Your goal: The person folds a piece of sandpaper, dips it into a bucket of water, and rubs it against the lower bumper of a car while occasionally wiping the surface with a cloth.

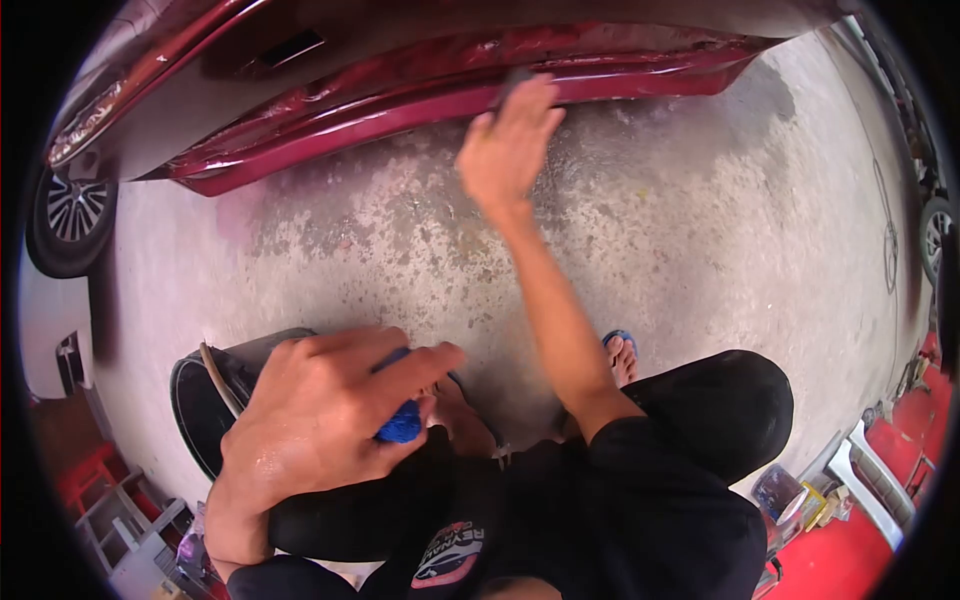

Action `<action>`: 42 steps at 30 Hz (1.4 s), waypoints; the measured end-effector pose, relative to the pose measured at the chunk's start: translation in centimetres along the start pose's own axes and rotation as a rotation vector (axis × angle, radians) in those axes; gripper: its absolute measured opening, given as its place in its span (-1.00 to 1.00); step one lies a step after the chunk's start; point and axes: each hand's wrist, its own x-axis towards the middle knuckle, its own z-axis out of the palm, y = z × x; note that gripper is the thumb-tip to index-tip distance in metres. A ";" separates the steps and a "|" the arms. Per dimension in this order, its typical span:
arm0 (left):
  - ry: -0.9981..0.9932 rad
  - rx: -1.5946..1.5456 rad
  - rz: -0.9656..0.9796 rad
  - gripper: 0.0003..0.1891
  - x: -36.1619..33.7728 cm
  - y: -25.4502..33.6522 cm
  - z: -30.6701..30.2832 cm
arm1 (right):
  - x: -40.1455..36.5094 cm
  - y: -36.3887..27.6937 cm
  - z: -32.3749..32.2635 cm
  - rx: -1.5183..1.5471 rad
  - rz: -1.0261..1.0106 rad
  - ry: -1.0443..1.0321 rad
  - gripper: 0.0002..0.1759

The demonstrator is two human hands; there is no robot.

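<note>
A dark red car panel (400, 112) runs along the top of the view, with a wet-looking surface. My right hand (512, 145) is raised to its lower edge, fingers pointing up; a small dark piece, blurred, shows at the fingertips, against the panel. My left hand (325, 405) is in front of my left knee, its fingers wrapped round a blue cloth or sponge (401, 424), which shows partly between thumb and fingers. Just behind that hand is a black bucket (190, 410) with a curved handle, partly hidden by the hand.
The concrete floor (660, 230) is wet and stained below the panel. A car wheel (75, 215) stands at the left, another at the far right. Cans (778, 493) and a light-coloured grille-like part (875, 470) lie at the lower right. My sandalled feet rest on the floor.
</note>
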 end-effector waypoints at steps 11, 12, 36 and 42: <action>0.037 0.025 -0.026 -0.50 0.1 1.0 0.0 | 0.3 -0.1 -0.5 -0.011 -0.045 0.049 -0.16; 0.042 0.019 -0.061 -0.45 -0.9 0.3 0.2 | 2.0 2.2 -0.5 0.036 0.045 0.133 -0.16; 0.027 0.007 -0.100 -0.50 0.4 0.9 0.5 | 3.8 5.8 -1.0 0.137 0.197 0.173 -0.17; -0.003 0.038 -0.054 -0.52 2.3 1.7 0.6 | 0.7 -0.9 -0.6 -0.136 0.112 -0.067 -0.16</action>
